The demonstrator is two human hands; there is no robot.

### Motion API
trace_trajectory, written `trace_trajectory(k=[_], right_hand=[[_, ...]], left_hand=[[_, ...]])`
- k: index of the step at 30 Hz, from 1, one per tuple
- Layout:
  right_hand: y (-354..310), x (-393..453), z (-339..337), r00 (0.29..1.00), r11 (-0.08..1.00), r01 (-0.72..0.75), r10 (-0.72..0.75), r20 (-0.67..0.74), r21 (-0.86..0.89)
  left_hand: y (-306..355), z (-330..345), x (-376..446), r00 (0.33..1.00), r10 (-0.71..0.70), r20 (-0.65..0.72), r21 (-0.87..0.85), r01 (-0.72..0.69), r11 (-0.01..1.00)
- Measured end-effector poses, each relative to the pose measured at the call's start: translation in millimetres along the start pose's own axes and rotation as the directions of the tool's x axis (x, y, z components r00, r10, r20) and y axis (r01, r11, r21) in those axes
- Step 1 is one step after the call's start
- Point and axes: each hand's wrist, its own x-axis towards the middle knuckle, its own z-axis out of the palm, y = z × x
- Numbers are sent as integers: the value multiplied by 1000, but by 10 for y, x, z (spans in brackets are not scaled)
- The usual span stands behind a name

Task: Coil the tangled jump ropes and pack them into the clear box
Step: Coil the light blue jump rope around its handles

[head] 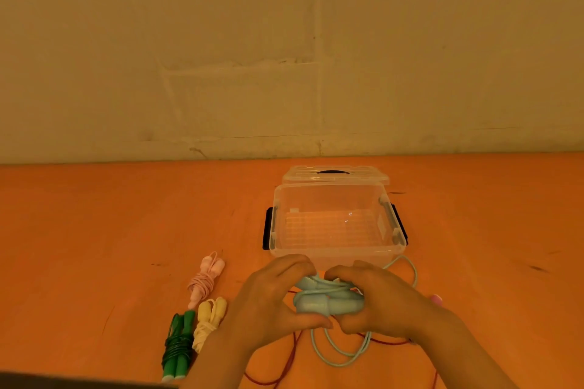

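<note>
Both my hands hold a light blue jump rope (pixel 319 305) just in front of the clear box (pixel 337 251). My left hand (pixel 271 300) grips its handles from the left, and my right hand (pixel 379 297) curls over them from the right. Loose blue cord loops hang below onto the table and trail right of the box. The box stands open with nothing inside, its lid (pixel 335 174) behind it. Coiled pink (pixel 205 278), yellow (pixel 208 322) and green (pixel 177 347) ropes lie left of my hands. A red rope (pixel 290 360) lies loose under my arms.
The orange table (pixel 94 246) runs to a pale wall (pixel 284 41) at the back. Black latches (pixel 268 227) stick out from the box's sides. A dark edge (pixel 63 384) crosses the bottom left corner.
</note>
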Motion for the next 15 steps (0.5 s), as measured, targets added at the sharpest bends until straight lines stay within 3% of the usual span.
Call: trace_trajectory(k=[6,9,12,15], right_hand=[[20,-32,-5,1000,1000,5,-5,-9,24],[-1,-27,-7,999,997,-14,10,-53,-77],[-38,-33,-45,995,968,-6,-19,-97,-251],[-90,-38,-89,996,926,4,-36,-79,-378]], left_hand=[[12,121,15,964,155,-215,6,-158,987],[11,175,35,948,193,-252,40,-189,981],[21,201,25,979,121,-165,-10,-124,992],[74,174,10,993,-110,37,-47,111,993]])
